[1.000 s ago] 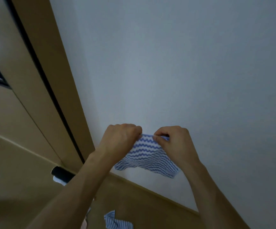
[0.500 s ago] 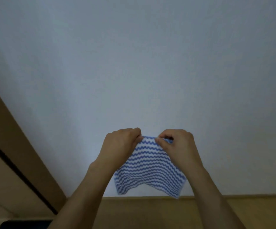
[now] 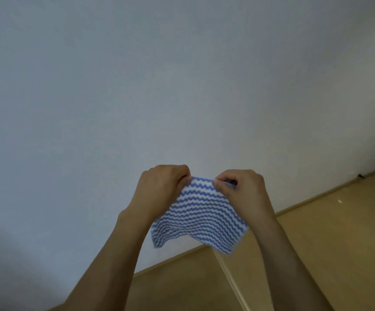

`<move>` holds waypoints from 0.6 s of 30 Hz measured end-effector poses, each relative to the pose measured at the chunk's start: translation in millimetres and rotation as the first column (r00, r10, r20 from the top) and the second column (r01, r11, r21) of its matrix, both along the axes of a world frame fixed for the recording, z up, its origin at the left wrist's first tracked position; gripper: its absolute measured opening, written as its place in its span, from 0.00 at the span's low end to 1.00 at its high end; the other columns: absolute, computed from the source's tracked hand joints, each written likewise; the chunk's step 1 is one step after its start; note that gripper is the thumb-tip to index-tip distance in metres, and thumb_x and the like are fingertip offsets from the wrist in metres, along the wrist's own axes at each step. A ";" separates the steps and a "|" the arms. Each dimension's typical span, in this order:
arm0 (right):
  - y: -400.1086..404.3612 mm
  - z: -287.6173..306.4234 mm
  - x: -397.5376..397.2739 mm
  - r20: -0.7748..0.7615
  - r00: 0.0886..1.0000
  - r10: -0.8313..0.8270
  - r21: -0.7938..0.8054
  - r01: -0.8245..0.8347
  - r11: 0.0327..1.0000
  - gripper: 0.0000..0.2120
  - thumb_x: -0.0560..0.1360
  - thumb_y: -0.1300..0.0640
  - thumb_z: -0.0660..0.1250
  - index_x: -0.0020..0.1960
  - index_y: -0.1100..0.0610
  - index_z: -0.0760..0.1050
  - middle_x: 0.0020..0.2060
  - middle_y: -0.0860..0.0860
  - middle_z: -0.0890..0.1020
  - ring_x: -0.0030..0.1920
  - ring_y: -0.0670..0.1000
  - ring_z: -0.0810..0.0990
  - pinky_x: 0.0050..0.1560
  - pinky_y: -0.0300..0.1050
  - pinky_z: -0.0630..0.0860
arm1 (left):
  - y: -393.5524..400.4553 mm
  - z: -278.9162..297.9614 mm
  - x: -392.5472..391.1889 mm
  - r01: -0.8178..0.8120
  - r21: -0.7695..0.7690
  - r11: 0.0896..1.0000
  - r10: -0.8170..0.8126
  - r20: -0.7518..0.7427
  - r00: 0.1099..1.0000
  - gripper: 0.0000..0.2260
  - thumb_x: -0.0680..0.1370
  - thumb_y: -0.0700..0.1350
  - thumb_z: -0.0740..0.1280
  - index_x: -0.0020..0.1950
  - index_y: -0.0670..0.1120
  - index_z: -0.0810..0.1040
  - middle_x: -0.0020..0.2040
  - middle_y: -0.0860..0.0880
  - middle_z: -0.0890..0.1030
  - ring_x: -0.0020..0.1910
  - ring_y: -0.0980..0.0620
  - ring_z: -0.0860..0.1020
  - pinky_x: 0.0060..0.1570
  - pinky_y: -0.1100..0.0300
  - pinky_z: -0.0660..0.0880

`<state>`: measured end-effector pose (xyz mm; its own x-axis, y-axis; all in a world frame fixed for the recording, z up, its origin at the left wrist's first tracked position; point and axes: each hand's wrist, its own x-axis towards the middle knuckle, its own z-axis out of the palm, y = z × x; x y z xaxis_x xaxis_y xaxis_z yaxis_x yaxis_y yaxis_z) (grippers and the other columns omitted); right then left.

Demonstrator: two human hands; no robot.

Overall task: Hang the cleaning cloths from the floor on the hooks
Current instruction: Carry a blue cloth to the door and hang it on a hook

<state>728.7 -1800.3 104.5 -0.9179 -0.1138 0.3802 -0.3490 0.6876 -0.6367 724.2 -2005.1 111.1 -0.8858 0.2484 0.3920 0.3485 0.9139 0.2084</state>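
A blue and white wavy-striped cleaning cloth [image 3: 199, 217] hangs in the air in front of a plain wall. My left hand [image 3: 159, 187] pinches its top edge on the left. My right hand [image 3: 242, 191] pinches the same edge on the right. The cloth hangs down between the two wrists, its lower edge loose. No hooks are in view.
A pale blue-grey wall [image 3: 159, 86] fills most of the view. A wooden floor [image 3: 316, 243] runs along the bottom right, with a baseboard where it meets the wall. A small dark object [image 3: 360, 175] sits by the baseboard at far right.
The view has swung right: the door frame and the cloths on the floor have left the picture. Both hands keep their hold on the cloth's top edge.
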 end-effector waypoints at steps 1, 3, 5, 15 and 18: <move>21.3 0.5 0.0 0.001 1.000 -0.020 0.006 0.020 1.000 0.06 0.75 0.55 0.71 0.40 0.51 0.82 0.35 0.42 0.82 0.37 0.36 0.78 0.37 0.24 0.68 | 20.9 -0.3 -4.3 0.026 0.010 1.000 -0.026 -0.004 1.000 0.11 0.81 0.55 0.58 0.49 0.53 0.78 0.43 0.53 0.82 0.42 0.51 0.79 0.43 0.53 0.76; 63.6 1.1 0.7 0.004 0.998 -0.060 0.031 0.060 0.998 0.05 0.75 0.54 0.71 0.41 0.52 0.83 0.36 0.42 0.83 0.37 0.38 0.78 0.37 0.24 0.67 | 63.6 -1.4 -12.0 0.083 0.023 0.996 -0.083 -0.008 0.996 0.11 0.81 0.55 0.58 0.50 0.54 0.78 0.42 0.53 0.82 0.41 0.51 0.79 0.41 0.54 0.76; 104.9 2.0 1.7 -0.008 0.995 -0.100 0.030 0.100 0.995 0.05 0.75 0.55 0.71 0.41 0.52 0.83 0.36 0.42 0.82 0.37 0.37 0.78 0.37 0.24 0.68 | 106.1 -2.0 -20.1 0.143 0.038 0.989 -0.143 -0.007 0.990 0.11 0.81 0.57 0.59 0.50 0.55 0.79 0.40 0.54 0.82 0.40 0.52 0.79 0.40 0.56 0.75; 282.3 1.4 20.8 -0.054 0.927 -0.370 0.025 0.372 0.928 0.05 0.73 0.55 0.72 0.39 0.50 0.83 0.35 0.42 0.83 0.40 0.37 0.78 0.38 0.27 0.70 | 295.6 0.5 -55.3 0.459 0.034 0.888 -0.457 -0.053 0.888 0.10 0.79 0.57 0.64 0.47 0.54 0.82 0.36 0.52 0.82 0.36 0.51 0.78 0.36 0.55 0.74; 322.8 -1.7 26.6 -0.049 0.883 -0.466 0.008 0.467 0.884 0.05 0.74 0.55 0.71 0.40 0.49 0.83 0.33 0.39 0.80 0.41 0.34 0.78 0.38 0.25 0.69 | 347.2 -0.5 -67.6 0.537 0.033 0.843 -0.535 -0.054 0.843 0.10 0.80 0.56 0.63 0.48 0.54 0.81 0.37 0.52 0.83 0.37 0.50 0.79 0.37 0.55 0.74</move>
